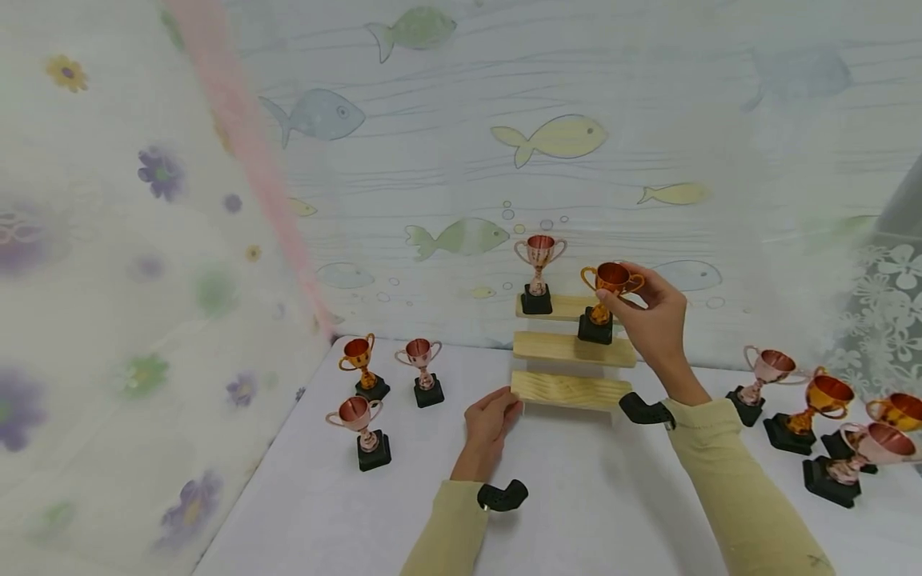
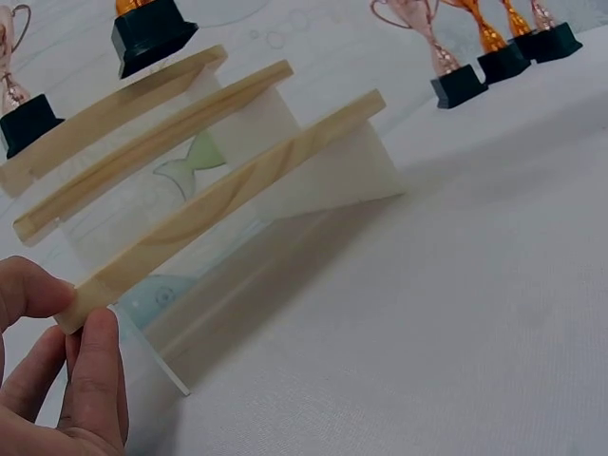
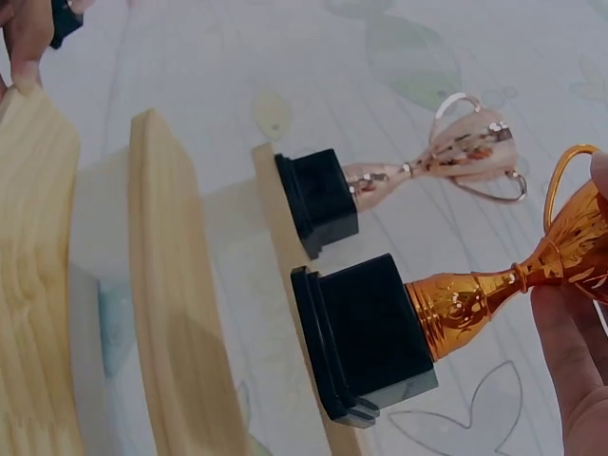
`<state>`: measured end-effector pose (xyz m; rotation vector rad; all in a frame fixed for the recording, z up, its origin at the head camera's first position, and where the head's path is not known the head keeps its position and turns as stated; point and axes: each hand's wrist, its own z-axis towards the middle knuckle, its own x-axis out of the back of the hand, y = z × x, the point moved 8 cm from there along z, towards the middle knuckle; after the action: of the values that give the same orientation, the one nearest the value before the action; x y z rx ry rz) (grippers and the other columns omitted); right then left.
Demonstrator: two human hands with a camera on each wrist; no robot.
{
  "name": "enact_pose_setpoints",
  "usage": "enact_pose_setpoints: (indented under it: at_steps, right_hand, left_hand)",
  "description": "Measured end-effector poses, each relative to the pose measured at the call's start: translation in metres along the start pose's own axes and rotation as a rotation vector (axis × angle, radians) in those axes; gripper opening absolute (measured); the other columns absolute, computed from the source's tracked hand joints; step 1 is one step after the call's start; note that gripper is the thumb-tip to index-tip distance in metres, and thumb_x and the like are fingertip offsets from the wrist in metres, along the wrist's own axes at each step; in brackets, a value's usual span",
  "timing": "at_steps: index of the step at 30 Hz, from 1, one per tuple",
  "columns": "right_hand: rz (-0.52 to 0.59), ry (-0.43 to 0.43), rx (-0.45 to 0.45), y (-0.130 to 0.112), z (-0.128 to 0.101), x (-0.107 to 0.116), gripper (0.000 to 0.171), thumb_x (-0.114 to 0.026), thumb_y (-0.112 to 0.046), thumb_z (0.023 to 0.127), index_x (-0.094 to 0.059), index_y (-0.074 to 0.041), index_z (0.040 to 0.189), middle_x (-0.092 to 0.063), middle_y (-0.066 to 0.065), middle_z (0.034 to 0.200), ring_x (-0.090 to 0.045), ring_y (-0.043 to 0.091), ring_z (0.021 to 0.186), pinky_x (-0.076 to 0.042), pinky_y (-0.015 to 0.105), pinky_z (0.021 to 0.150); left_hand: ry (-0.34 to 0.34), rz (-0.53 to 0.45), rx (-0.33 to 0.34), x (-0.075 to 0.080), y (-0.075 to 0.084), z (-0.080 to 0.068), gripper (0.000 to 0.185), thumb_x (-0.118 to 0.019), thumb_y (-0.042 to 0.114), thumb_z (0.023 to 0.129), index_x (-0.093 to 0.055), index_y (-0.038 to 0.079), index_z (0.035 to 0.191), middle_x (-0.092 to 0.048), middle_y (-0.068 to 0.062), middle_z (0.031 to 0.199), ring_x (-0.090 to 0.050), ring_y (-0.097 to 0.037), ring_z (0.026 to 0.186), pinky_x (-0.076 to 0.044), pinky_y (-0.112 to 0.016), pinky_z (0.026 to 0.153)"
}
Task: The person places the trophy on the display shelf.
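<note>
My right hand (image 1: 657,318) holds a small gold trophy (image 1: 613,280) by its cup and right handle. In the right wrist view its black base (image 3: 370,332) overlaps the edge of the top board. A rose-gold trophy (image 1: 539,254) stands upright at the left end of the top board (image 1: 569,307). This board belongs to a three-step wooden rack with clear side panels. Down at the lowest board (image 1: 572,390), my left hand (image 1: 491,424) pinches the left end between thumb and fingers, as the left wrist view shows closely.
Left of the rack stand a gold trophy (image 1: 358,354) and two rose-gold ones (image 1: 420,354). Several more trophies, rose-gold (image 1: 772,366) and gold (image 1: 828,395), crowd the right side of the white table (image 1: 562,512). A fish-patterned curtain (image 1: 432,160) hangs right behind the rack.
</note>
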<state>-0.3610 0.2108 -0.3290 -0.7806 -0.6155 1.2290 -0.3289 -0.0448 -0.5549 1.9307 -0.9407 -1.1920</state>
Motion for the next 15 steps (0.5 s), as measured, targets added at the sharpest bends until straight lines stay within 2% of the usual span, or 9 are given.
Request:
enact_pose_setpoints:
  at_steps: [5,15]
  right_hand:
    - [-0.003,-0.004,-0.013,0.002,0.006,-0.004,0.047,-0.079,0.004,0.084,-0.066,0.002,0.129,-0.067,-0.006,0.110,-0.068,0.006,0.099,-0.058,0.014,0.079]
    - [-0.007,-0.036,-0.045,0.014,0.021,-0.012,0.047,-0.077,0.003,0.086,-0.063,0.005,0.131,-0.065,-0.008,0.109,-0.066,0.004,0.097,-0.057,0.012,0.079]
  left_hand:
    - [-0.004,0.004,0.000,0.000,0.000,0.001,0.035,-0.072,-0.005,0.087,-0.066,-0.012,0.121,-0.069,-0.019,0.110,-0.070,-0.016,0.088,-0.061,-0.027,0.084]
    - [-0.001,-0.004,-0.007,0.001,0.000,0.001,0.034,-0.072,-0.006,0.086,-0.067,-0.013,0.119,-0.070,-0.018,0.105,-0.070,-0.015,0.085,-0.062,-0.026,0.081]
